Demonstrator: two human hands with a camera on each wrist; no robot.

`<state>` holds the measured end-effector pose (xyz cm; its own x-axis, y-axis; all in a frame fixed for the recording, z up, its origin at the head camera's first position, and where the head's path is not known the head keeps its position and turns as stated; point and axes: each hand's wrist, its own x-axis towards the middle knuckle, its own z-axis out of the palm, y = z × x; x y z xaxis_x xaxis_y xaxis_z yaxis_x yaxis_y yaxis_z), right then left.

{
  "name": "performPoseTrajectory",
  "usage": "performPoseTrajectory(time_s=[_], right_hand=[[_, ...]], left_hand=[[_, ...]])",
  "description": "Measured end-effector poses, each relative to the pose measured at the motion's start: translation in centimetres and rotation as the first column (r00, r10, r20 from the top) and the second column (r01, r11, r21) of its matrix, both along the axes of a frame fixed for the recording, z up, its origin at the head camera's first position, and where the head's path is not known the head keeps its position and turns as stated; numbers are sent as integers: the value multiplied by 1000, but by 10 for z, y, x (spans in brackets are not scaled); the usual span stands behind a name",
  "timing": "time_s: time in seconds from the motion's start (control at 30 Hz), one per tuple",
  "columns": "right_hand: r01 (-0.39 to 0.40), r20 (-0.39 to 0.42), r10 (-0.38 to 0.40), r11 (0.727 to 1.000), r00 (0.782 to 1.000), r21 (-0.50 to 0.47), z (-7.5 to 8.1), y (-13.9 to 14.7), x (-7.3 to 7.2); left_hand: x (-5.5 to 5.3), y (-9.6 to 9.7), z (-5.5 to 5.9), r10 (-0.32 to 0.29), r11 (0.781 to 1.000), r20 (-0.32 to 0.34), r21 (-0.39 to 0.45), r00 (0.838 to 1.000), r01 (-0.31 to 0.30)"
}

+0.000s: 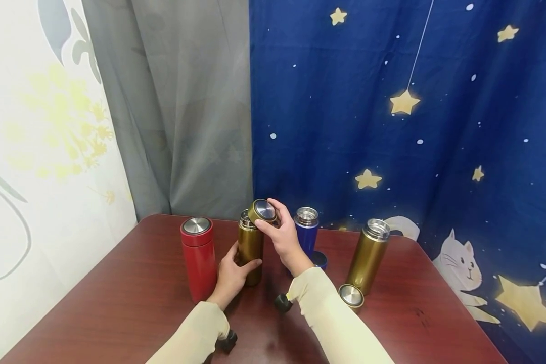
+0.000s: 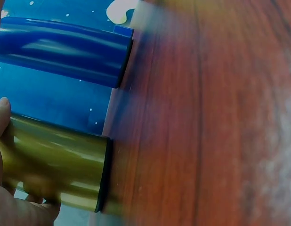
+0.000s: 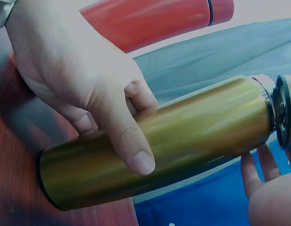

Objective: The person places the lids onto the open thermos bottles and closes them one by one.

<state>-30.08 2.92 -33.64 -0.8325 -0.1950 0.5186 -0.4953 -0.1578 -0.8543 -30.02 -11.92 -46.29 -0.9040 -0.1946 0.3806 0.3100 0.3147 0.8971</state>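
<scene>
A gold thermos flask (image 1: 251, 245) stands upright on the table, its steel neck partly uncovered. My left hand (image 1: 231, 277) grips its body, thumb across the front. My right hand (image 1: 285, 236) holds a gold lid (image 1: 262, 210) with a steel top, tilted at the flask's mouth. In the right wrist view the lid (image 3: 290, 110) sits askew against the threaded neck, with a gap along one side; whether they touch I cannot tell. The left wrist view shows the lower part of the gold flask (image 2: 65, 165) and the left hand's fingers (image 2: 28, 209) around it.
A red flask (image 1: 198, 265) with its lid on stands left of my left hand. Behind my right hand is a lidless blue flask (image 1: 306, 233), a blue lid (image 1: 319, 259) near its base. Farther right stands another lidless gold flask (image 1: 367, 258), a gold lid (image 1: 351, 296) before it.
</scene>
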Motion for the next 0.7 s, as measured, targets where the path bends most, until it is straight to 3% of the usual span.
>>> performPoseTrajectory(time_s=[0.57,0.7], right_hand=[[5,-25,-2,993,1000,118,12,-8,-1],[22,-32,-18,990,999,140,3,-15,-15]], left_hand=[[-5,1,-3,-66,998,-30,12,997,66],[-6,-2,-3,-46,999,-27,-4,999,46]])
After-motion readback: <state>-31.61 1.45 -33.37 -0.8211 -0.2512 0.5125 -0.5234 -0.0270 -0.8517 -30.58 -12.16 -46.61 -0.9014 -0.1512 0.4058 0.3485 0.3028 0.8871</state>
